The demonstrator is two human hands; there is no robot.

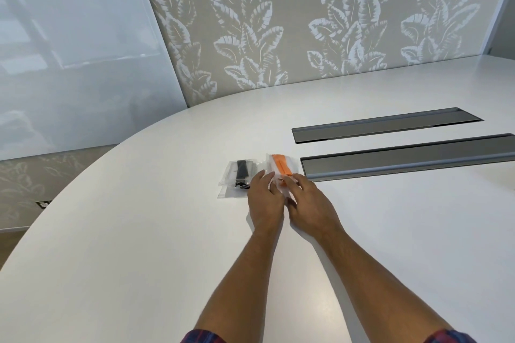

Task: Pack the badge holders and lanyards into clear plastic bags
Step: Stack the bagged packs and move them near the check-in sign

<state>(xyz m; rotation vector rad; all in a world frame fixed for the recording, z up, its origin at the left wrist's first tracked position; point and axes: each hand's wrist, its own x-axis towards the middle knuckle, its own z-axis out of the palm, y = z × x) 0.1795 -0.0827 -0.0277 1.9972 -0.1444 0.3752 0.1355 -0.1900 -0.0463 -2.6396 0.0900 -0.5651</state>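
- Lanyards lie in two clear bags far out on the white table (139, 231), towards its far curved edge; both bare forearms stretch forward from plaid sleeves (203, 337) at the near edge and converge there.
- Left hand (264, 198) lies palm down, fingers straight and close together, its fingertips on the near end of the clear bag with the orange lanyard (282, 166).
- Right hand (309, 200) is angled inward just beside the left, fingers fairly straight and resting on the same bag's near end; whether thumb and finger pinch the plastic I cannot tell.
- Touching the left hand's outer side lies the clear bag with the black lanyard (242, 171), flat.
- Farther right, two dark cable trays (390, 125) are set into the table.
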